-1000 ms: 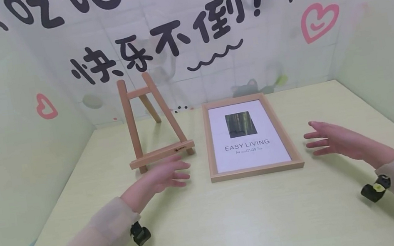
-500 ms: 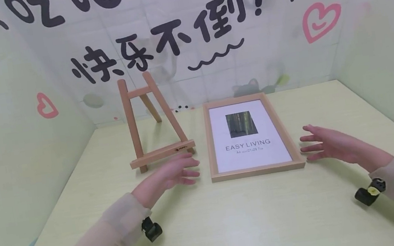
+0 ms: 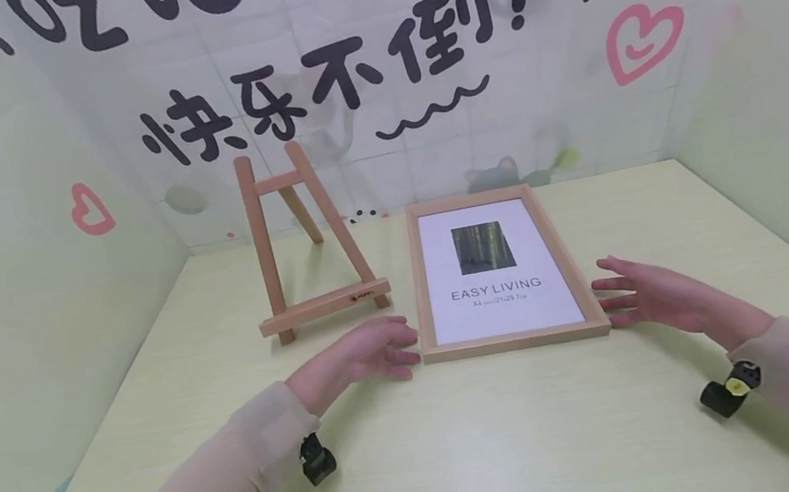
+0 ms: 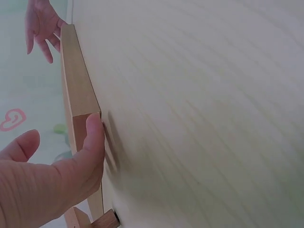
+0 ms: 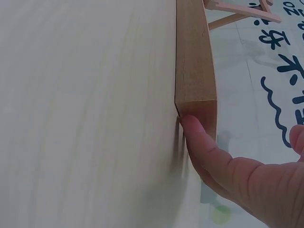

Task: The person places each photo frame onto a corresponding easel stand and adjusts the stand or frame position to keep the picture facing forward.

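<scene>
A light wooden picture frame (image 3: 516,341) lies flat on the table, holding a white sheet printed "EASY LIVING". My left hand (image 3: 367,352) is at its left side near the front corner, with relaxed fingers right at the edge. On the opposite side, my right hand (image 3: 655,296) has its fingertips at the right edge near the front corner. In the left wrist view, a finger of the left hand (image 4: 61,175) overlaps the end of the frame (image 4: 80,85). The right wrist view has a fingertip of the right hand (image 5: 228,171) against the frame's side (image 5: 194,61).
A small wooden tabletop easel (image 3: 323,306) stands to the left of the picture frame, just beyond the left hand. The pale table (image 3: 468,446) is bounded by a printed back wall (image 3: 353,168) and side walls.
Both hands have moved inward, the left one to the right and the right one to the left, reaching the picture frame's sides. The frame and easel stay in place.
</scene>
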The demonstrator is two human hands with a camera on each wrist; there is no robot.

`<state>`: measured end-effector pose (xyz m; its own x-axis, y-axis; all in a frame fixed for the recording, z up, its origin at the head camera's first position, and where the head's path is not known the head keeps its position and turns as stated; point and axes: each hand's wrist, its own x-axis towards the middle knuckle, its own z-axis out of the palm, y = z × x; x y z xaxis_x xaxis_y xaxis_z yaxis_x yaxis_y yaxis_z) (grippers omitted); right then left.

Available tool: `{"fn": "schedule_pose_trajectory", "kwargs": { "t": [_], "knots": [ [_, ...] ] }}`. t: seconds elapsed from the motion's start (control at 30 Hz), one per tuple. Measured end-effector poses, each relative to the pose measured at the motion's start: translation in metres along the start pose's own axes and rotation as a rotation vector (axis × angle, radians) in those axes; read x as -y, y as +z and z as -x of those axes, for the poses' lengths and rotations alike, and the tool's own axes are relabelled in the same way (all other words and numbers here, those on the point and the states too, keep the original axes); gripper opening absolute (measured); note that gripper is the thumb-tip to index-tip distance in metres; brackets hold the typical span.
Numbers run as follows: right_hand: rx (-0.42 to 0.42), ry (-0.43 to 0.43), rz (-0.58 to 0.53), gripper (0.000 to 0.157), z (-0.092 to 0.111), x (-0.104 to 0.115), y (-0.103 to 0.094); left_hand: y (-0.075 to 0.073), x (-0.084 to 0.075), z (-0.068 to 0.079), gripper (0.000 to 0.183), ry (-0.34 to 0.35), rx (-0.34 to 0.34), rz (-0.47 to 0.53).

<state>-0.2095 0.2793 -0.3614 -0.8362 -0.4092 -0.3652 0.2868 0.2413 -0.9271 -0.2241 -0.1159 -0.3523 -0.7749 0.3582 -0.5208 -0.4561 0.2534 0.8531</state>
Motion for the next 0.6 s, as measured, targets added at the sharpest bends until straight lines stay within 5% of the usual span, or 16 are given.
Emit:
{"fn": "schedule_pose_trajectory", "kwargs": {
  "t": [0.3, 0.6],
  "knots": [
    [-0.021, 0.006, 0.006, 0.075, -0.002, -0.004, 0.002, 0.005, 0.002, -0.004, 0.059, -0.034, 0.0, 0.05],
    [-0.057, 0.049, -0.049, 0.079, -0.004, 0.0, 0.006, 0.016, -0.002, -0.007, 0.041, -0.05, -0.096, 0.139]
  ]
}}
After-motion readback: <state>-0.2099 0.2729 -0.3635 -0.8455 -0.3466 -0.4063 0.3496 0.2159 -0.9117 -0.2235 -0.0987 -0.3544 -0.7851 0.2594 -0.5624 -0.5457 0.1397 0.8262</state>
